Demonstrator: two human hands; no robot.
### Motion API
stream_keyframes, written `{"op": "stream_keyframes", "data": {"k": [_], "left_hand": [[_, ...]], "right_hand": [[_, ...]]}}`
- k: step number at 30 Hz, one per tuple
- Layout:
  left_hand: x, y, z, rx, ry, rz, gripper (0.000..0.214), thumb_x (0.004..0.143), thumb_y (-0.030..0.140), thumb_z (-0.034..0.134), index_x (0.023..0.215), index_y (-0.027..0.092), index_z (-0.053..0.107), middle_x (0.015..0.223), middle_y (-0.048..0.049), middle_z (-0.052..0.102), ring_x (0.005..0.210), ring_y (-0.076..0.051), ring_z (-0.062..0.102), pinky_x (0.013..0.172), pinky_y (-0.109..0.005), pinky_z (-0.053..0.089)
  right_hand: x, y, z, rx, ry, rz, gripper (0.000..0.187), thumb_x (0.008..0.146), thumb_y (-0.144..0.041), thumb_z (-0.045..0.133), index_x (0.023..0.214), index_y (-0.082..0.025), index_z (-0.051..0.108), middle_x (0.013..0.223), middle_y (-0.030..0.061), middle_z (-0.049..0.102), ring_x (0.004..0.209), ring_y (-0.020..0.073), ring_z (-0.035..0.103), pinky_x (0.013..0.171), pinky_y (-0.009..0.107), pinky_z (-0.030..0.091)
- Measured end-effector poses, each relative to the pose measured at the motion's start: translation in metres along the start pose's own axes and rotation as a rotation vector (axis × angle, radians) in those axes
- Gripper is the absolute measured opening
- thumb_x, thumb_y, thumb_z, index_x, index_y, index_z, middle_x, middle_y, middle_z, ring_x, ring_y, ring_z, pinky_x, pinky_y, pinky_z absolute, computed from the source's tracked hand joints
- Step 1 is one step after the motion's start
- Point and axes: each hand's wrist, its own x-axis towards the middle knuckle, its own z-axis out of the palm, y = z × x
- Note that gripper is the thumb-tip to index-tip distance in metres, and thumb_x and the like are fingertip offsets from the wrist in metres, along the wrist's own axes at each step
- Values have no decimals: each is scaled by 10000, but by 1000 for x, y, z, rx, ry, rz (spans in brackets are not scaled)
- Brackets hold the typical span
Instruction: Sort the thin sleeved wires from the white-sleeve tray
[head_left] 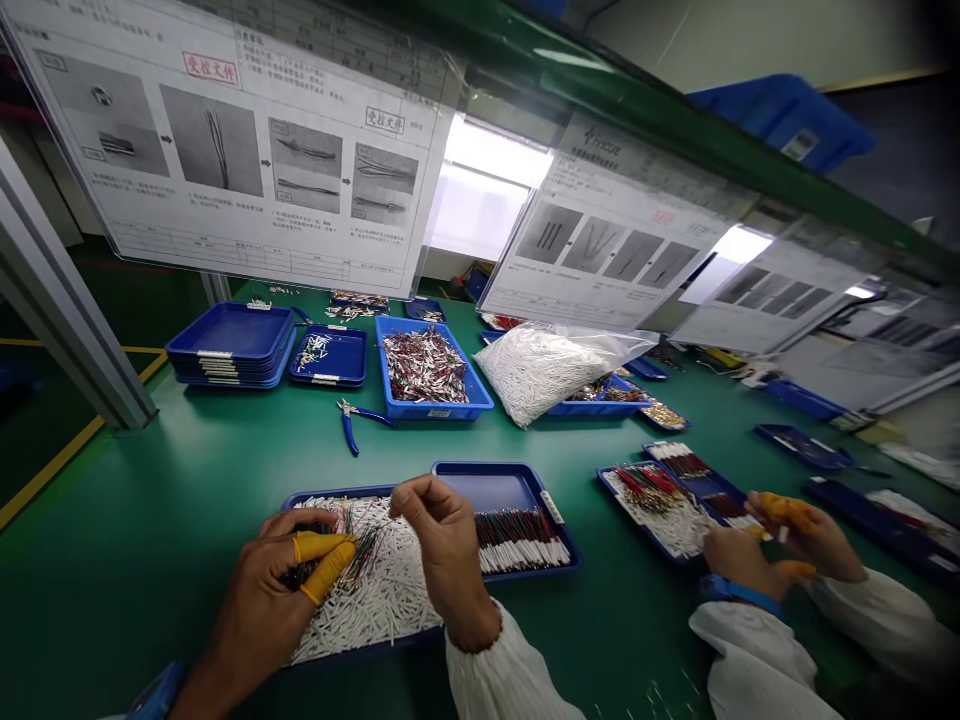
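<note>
My left hand (289,585), with yellow finger cots on thumb and forefinger, is closed on a bundle of thin red and green wires (358,550) over a blue tray (341,655) heaped with small white tubes (394,595). My right hand (442,545) is pinched shut just above the same heap, beside the wire ends; what it holds is too small to name. A second blue tray (491,485) to the right holds a row of finished wires with white tubes (521,540).
A co-worker's hands (772,545) in white sleeves work at trays (675,500) on the right. Blue pliers (352,420) lie on the green table (187,480). Behind are stacked blue trays (232,345), a bin of wires (427,370), a bag of white tubes (544,370) and hanging instruction sheets (247,140).
</note>
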Motion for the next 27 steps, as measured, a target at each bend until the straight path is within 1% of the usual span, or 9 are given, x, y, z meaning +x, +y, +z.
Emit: {"op": "stream_keyframes", "data": {"k": [2,4,7,8,11,14,19,23,27], "left_hand": [[1,-3,-1,7,41,-16,145,833,423,714,826,313,809,931,-32,761,921,-221,726,763,-324,624],[3,-7,-2,8,66,-40,138,823,420,720,839,316,810,933,-30,762,922,-217,729,762,-315,624],[3,-10,-2,-8,58,-75,143,816,422,723,844,315,813,944,-34,761,945,-220,726,736,-294,623],[3,-11,-2,-14,54,-83,146,815,423,722,843,313,815,946,-37,761,949,-221,725,725,-288,623],[2,-9,-1,-14,52,-86,147,805,417,726,847,309,816,958,-40,762,952,-222,723,730,-286,624],[1,-8,-1,-4,46,-75,136,806,405,722,842,311,814,954,-35,763,946,-219,724,760,-294,623],[2,-10,0,14,18,-70,134,808,399,721,828,304,812,956,-43,761,961,-228,720,763,-299,625],[1,-14,1,24,19,-62,143,808,404,725,849,300,814,961,-44,763,977,-227,717,772,-292,624],[1,-14,0,14,44,-63,153,811,409,728,874,300,815,975,-41,765,967,-219,724,771,-279,623]], "right_hand": [[6,-1,-13,-97,12,-38,305,896,-428,679,708,-189,652,675,-2,606,682,168,541,676,307,438],[11,-2,-29,-341,-39,-113,272,919,-371,651,720,-187,668,681,8,619,677,177,550,660,312,428],[15,-2,-49,-807,-241,-229,139,901,-172,642,809,-189,746,776,46,694,746,211,601,719,342,440],[16,-1,-53,-931,-315,-245,159,890,-114,635,849,-196,765,825,56,716,792,223,619,764,355,445],[16,2,-55,-1182,-459,-223,232,868,-45,644,932,-219,783,936,58,739,902,238,633,854,364,439],[16,9,-49,-1342,-497,-225,180,878,-89,669,938,-220,776,950,57,724,929,243,615,837,348,436],[20,24,-41,-1404,-448,-265,179,935,-130,619,826,-184,749,884,81,709,881,251,604,785,354,418],[20,27,-44,-1360,-411,-272,131,909,-118,662,849,-191,752,864,60,723,844,231,612,778,336,424],[19,23,-48,-1173,-349,-285,111,891,-100,675,862,-182,744,858,46,737,815,204,636,807,330,439]]}}
